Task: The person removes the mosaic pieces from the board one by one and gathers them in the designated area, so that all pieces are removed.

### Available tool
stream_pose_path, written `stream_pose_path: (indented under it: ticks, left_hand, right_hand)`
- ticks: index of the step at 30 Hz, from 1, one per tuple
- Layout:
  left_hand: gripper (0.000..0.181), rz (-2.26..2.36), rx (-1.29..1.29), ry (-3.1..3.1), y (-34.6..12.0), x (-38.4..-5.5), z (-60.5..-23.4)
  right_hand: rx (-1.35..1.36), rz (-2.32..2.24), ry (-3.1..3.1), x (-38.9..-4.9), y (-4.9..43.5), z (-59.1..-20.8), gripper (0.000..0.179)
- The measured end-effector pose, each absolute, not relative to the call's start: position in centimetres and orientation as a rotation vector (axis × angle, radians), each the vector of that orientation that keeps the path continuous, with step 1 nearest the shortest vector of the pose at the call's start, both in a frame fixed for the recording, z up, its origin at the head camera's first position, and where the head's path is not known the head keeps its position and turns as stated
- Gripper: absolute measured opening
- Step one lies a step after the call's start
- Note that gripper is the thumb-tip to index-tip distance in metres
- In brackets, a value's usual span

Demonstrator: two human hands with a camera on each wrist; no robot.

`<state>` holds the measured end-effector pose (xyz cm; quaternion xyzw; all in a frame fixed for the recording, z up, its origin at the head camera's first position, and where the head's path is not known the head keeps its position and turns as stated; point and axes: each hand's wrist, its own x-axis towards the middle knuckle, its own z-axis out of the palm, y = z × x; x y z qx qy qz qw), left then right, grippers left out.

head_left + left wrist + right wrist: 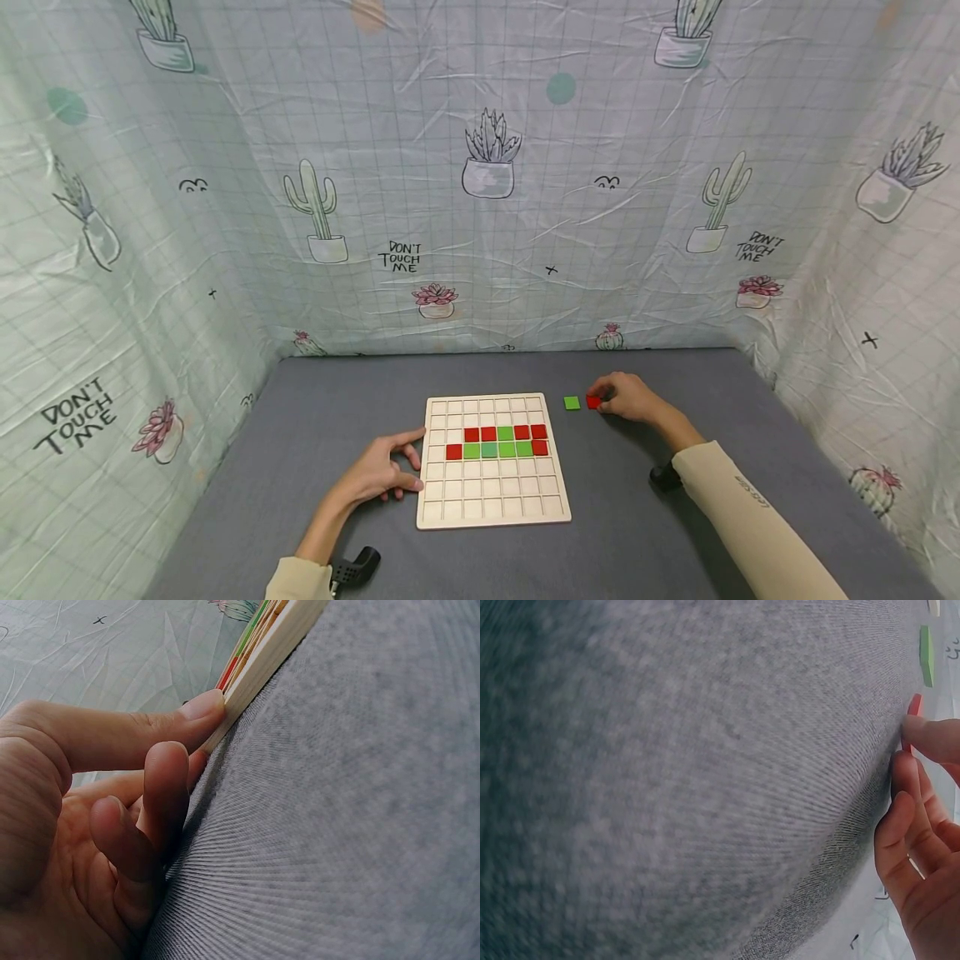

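A pale wooden grid board (487,507) lies on the grey cloth. Two neighbouring rows of its squares hold red and green tiles, among them a teal-green tile (489,450). My left hand (375,471) rests at the board's left side, its index finger and thumb touching the edge. In the left wrist view the thumb (202,705) meets the wooden edge while other fingers curl loosely beneath. Beyond the board's upper right corner, my right hand (630,397) pinches a red tile (593,402) close to the cloth. Just left of that tile lies a loose green tile (572,403).
The grey cloth (337,392) covers the tabletop. Hanging fabric (480,225) printed with potted cacti encloses the back and both sides. A black strap device (357,568) is worn at the left wrist, another (664,477) at the right.
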<state>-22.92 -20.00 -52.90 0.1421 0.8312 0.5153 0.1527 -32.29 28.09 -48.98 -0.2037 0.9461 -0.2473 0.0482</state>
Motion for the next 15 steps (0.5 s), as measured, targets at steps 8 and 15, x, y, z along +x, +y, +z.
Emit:
stream_pose_path:
  ticks: [8,15]
  left_hand:
    - [0.091,1.476,0.4,2.385,-19.9,-22.8,-52.8]
    - [0.091,1.478,0.4,2.388,-19.9,-22.8,-52.8]
  right_hand:
    - [-0.659,-0.722,2.89,-32.5,28.2,-48.6,0.031]
    - [-0.7,-0.715,2.906,-32.3,27.0,-47.3,0.03]
